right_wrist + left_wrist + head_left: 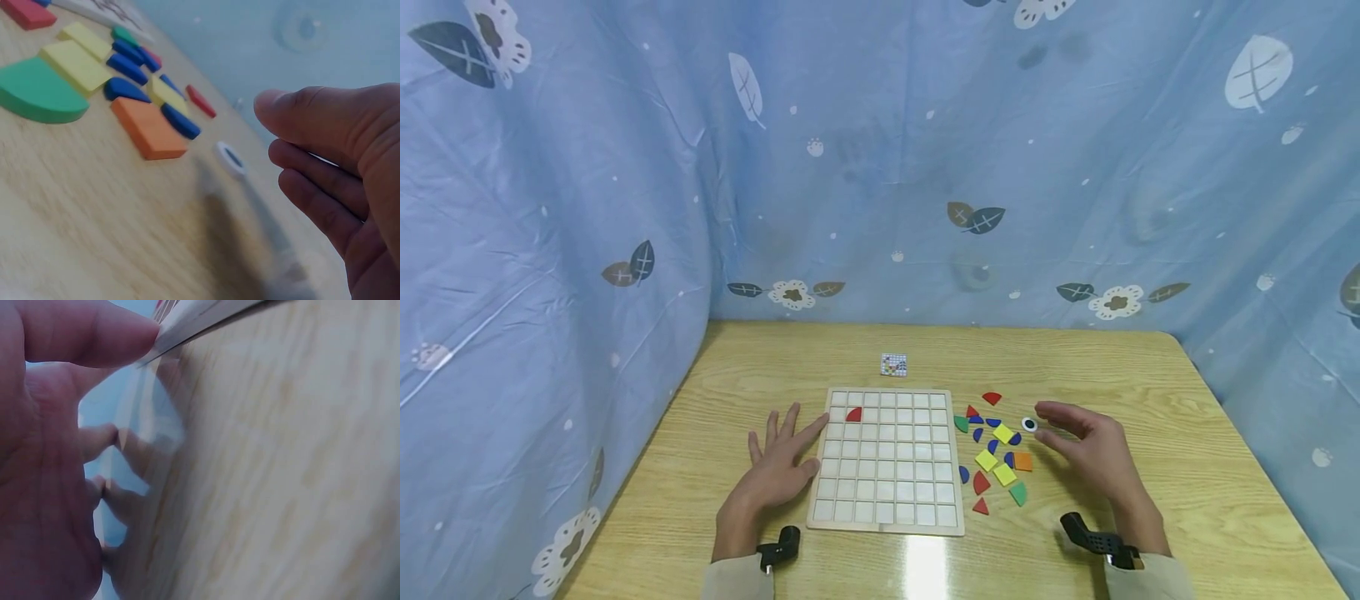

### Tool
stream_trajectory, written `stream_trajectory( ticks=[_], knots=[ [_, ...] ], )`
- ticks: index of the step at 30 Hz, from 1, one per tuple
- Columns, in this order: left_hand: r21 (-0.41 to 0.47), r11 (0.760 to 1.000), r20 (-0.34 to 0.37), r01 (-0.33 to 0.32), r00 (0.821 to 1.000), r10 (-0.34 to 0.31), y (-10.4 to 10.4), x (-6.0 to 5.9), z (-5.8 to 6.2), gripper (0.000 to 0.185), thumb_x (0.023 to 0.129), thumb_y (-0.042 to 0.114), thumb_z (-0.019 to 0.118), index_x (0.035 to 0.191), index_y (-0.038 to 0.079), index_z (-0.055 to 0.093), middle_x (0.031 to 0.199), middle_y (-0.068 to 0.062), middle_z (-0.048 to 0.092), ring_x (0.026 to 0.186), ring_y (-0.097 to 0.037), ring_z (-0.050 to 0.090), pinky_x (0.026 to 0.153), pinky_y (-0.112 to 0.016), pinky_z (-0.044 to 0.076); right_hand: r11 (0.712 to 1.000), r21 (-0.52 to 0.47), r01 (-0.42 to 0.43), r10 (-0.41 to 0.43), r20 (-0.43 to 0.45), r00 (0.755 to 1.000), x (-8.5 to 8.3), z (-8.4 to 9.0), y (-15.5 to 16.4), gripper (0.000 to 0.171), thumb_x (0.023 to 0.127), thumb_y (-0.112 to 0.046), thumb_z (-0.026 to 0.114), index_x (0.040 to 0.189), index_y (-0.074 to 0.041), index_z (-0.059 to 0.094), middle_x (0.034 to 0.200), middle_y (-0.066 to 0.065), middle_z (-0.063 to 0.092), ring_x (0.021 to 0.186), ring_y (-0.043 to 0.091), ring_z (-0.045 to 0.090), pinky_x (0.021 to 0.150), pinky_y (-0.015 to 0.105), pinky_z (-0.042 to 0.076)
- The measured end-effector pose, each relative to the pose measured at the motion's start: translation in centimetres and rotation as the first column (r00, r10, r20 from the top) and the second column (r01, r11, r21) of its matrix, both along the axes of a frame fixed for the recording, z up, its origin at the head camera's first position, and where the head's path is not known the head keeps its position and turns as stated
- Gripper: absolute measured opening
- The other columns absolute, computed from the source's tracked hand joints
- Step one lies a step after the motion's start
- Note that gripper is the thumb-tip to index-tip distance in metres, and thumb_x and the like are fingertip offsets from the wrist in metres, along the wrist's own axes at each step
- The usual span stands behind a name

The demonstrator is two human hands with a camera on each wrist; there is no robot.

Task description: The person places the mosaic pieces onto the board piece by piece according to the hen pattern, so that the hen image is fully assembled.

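On wood-grained table (1157, 375), round white disc (1029, 425), flat, black centre (234, 157)

Black-centred white disc (1029, 425); orange square (1023, 462); pale gridded board (885, 451); blue floral curtain (865, 183).

Pale Cuffs, Black Wrist Gear

A plain beige left sleeve (737, 580) and a matching right sleeve (1152, 581) end at the wrists. The left wrist mount (788, 542) is black with a stubby, rounded end; the right wrist mount (1101, 542), also black, has a dotted middle section. The left grip (778, 472) and right grip (1096, 446) are bare.
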State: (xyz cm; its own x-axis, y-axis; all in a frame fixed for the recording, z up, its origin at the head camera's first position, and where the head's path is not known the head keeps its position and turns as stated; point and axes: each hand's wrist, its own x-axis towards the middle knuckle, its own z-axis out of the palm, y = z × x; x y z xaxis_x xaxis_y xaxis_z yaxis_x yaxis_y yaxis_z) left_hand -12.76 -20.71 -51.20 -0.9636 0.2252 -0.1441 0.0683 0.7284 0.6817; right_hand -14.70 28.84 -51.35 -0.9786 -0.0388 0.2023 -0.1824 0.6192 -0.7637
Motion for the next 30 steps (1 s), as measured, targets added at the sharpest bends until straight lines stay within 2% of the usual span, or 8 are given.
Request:
stream_trajectory(
  ticks=[3, 6, 11, 19, 26, 30],
  knots=[
    [0.002, 1.000, -0.001, -0.003, 1.000, 0.003, 0.0, 0.0, 0.0, 0.068, 0.104, 0.012, 0.062, 0.170, 0.021, 0.044, 0.184, -0.025, 0.003, 0.167, -0.054, -0.017, 0.121, -0.080, -0.023, 1.000, 0.000, 0.005, -0.005, 0.047, 0.999, -0.4, -0.4, -0.2, 0.042, 0.097, -0.017, 0.085, 0.137, -0.008, 0.076, 0.132, 0.014, 0.079, 0.120, 0.030, 0.078, 0.092, 0.002, 0.050],
    [0.003, 1.000, 0.000, -0.005, 1.000, 0.005, 0.0, 0.0, 0.1, 0.069, 0.104, 0.012, 0.063, 0.170, 0.022, 0.045, 0.183, -0.025, 0.004, 0.167, -0.054, -0.017, 0.121, -0.080, -0.023, 1.000, 0.006, 0.008, -0.008, 0.055, 0.998, -0.8, -0.8, -0.3, 0.043, 0.097, -0.015, 0.085, 0.138, -0.007, 0.075, 0.132, 0.015, 0.079, 0.121, 0.036, 0.077, 0.092, 0.002, 0.050],
    [0.007, 1.000, 0.004, -0.004, 1.000, 0.004, 0.1, 0.0, 0.1, 0.069, 0.104, 0.012, 0.062, 0.170, 0.022, 0.045, 0.184, -0.025, 0.003, 0.167, -0.054, -0.017, 0.120, -0.081, -0.023, 1.000, 0.018, 0.007, -0.008, 0.046, 0.999, -1.1, -1.4, -0.5, 0.041, 0.096, -0.011, 0.085, 0.137, -0.007, 0.075, 0.129, 0.014, 0.080, 0.120, 0.037, 0.078, 0.092, 0.002, 0.049],
    [0.020, 1.000, 0.004, 0.001, 1.000, -0.002, 0.0, 0.0, 0.1, 0.070, 0.104, 0.012, 0.062, 0.170, 0.023, 0.043, 0.184, -0.024, 0.001, 0.166, -0.054, -0.020, 0.119, -0.081, -0.025, 0.997, 0.066, 0.026, -0.029, 0.049, 0.998, -1.3, -1.2, -1.1, 0.038, 0.097, -0.007, 0.083, 0.134, -0.008, 0.077, 0.128, 0.012, 0.081, 0.120, 0.035, 0.077, 0.093, 0.001, 0.048],
    [0.018, 1.000, 0.002, 0.004, 1.000, -0.004, -0.1, 0.0, -0.1, 0.069, 0.105, 0.012, 0.062, 0.171, 0.024, 0.043, 0.184, -0.024, 0.001, 0.166, -0.054, -0.020, 0.119, -0.080, -0.025, 0.993, 0.106, 0.043, -0.045, 0.016, 0.999, -1.3, -1.2, -1.3, 0.035, 0.097, -0.008, 0.083, 0.132, -0.008, 0.078, 0.126, 0.012, 0.082, 0.117, 0.035, 0.078, 0.091, 0.000, 0.045],
    [0.022, 1.000, 0.001, -0.001, 1.000, 0.001, -0.1, 0.0, -0.1, 0.070, 0.104, 0.012, 0.062, 0.170, 0.024, 0.043, 0.184, -0.024, 0.002, 0.166, -0.054, -0.019, 0.120, -0.080, -0.025, 0.994, 0.095, 0.045, -0.045, -0.008, 0.999, -1.0, -0.8, -1.6, 0.033, 0.097, -0.007, 0.083, 0.130, -0.008, 0.079, 0.124, 0.013, 0.082, 0.115, 0.036, 0.079, 0.090, -0.002, 0.045]
  ],
)
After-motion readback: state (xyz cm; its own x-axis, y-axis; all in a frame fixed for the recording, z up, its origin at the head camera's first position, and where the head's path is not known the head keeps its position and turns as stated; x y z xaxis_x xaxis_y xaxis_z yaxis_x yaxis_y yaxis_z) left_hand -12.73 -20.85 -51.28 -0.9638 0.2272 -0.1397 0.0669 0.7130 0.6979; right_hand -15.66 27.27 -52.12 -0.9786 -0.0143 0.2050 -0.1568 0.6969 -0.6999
